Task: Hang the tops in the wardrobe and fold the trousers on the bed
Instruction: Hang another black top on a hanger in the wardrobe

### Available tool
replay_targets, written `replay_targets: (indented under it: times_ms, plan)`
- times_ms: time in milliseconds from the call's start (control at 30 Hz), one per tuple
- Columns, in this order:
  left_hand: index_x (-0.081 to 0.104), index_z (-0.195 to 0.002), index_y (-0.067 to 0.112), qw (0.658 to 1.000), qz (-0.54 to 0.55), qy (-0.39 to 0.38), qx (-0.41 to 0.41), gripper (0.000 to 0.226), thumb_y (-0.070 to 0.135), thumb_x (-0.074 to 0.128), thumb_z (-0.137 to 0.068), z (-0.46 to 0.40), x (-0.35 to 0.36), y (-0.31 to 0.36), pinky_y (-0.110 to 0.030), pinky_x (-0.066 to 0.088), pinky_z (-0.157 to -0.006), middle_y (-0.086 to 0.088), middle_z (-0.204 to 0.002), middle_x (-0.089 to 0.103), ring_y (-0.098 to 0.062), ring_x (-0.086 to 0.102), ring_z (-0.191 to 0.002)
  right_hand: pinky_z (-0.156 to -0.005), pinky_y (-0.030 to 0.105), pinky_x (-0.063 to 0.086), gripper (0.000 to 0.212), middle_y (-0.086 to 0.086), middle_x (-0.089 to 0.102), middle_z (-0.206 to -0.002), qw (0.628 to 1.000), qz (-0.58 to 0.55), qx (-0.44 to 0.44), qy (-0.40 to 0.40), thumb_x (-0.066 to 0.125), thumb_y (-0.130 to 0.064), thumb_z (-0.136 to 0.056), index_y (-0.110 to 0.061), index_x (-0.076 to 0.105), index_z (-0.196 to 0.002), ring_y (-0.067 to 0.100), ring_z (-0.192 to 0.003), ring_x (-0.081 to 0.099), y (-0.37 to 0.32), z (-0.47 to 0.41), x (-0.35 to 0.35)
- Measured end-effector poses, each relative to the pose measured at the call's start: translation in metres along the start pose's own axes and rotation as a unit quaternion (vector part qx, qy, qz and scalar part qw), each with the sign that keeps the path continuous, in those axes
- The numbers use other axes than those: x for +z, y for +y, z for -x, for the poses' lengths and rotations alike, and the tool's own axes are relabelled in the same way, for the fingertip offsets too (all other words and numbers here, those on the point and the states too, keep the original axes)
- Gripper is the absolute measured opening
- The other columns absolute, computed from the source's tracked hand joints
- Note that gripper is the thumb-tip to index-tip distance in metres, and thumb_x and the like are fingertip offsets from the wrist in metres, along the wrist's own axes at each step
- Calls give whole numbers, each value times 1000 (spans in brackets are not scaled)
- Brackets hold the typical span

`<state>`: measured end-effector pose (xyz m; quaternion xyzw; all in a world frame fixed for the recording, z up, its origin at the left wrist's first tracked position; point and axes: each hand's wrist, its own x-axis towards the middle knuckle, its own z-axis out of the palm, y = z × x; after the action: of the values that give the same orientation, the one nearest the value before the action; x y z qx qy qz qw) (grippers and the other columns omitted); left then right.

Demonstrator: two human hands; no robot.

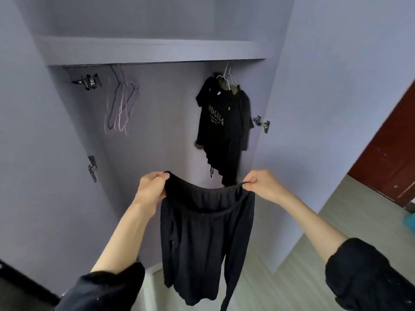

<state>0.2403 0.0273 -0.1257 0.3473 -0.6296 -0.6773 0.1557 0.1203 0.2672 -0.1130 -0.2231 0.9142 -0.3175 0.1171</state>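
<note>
I hold black trousers [205, 239] up by the waistband in front of the open wardrobe [157, 122]. My left hand [151, 187] grips the waistband's left end and my right hand [261, 185] pinches its right end. The legs hang straight down towards the floor. Inside the wardrobe, black tops [224, 124] hang on hangers at the right end of the rail [157, 63]. Several bare wire hangers [121, 104] hang near the left end of the rail. The bed is out of view.
The wardrobe's lilac doors stand open on both sides, the right one [325, 108] close to my right arm. A dark red door [388, 153] is at the far right. Pale wooden floor [280, 283] shows below, and a dark object [20, 286] sits at the lower left corner.
</note>
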Motion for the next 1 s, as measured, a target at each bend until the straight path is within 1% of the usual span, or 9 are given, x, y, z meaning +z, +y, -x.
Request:
replay_targets:
  times_ms: [67,167,333,400,500,633,767,900,1000]
  plan:
    - [64,-102,4,1000,-14,2,-3,16,12,52,-94,-15,0,10,-29,49,-73,-10,-95,65,-23,62,-90,-75,33,49,11,14,68,-91,999,26,-6,-41,63,-13,-87,-3,66,-83,30,-93,63,3,-32,0]
    - [66,-94,2,999,-29,-10,11,17,11,51,-93,-34,0,19,-32,52,-76,-10,-87,66,-23,64,-84,-61,21,41,17,20,67,-88,995,46,-23,-86,64,-15,-86,2,66,-84,34,-88,63,1,-79,9]
    - [64,-83,6,1000,-6,19,18,15,10,52,-91,-80,-6,33,-28,51,-63,-8,-77,63,-20,62,-73,-70,21,41,18,-11,57,-74,983,53,-55,-164,63,-13,-87,-24,60,-73,7,-73,54,-12,-157,35]
    - [62,-78,8,999,10,32,23,15,8,53,-90,-103,-8,39,-27,49,-60,-6,-72,60,-18,59,-68,-75,23,41,8,-10,58,-79,979,55,-64,-184,62,-14,-88,-21,65,-86,6,-76,53,-15,-188,47]
    - [60,-71,12,998,26,56,27,20,6,54,-89,-136,-10,47,-26,49,-58,-3,-66,59,-14,58,-62,-76,22,42,17,-9,59,-84,972,69,-80,-210,60,-14,-89,-12,69,-104,6,-76,54,-26,-233,65]
    - [59,-73,12,996,-3,85,14,19,5,53,-90,-170,-20,58,-22,48,-56,-3,-68,58,-13,56,-62,-72,17,47,25,2,64,-88,965,59,-85,-243,46,0,-91,-7,69,-95,12,-71,59,-62,-285,89]
    - [58,-76,12,995,-49,86,1,18,6,50,-91,-195,-31,67,-21,47,-60,-4,-70,56,-13,54,-63,-47,7,38,28,13,58,-90,962,-28,-112,-248,39,8,-91,12,60,-109,8,-60,50,-119,-330,115]
    - [58,-77,11,992,-25,124,-28,18,6,50,-92,-213,-39,74,-24,47,-63,-8,-74,56,-16,54,-66,-57,18,46,26,8,60,-84,927,-213,-72,-300,45,-4,-95,1,56,-118,14,-64,55,-175,-362,142]
    - [60,-77,10,988,13,151,-21,18,4,51,-92,-222,-48,81,-23,46,-61,-7,-72,56,-15,53,-63,-77,32,51,32,12,58,-98,874,-350,-30,-335,47,-7,-96,-1,48,-128,22,-82,57,-219,-383,159]
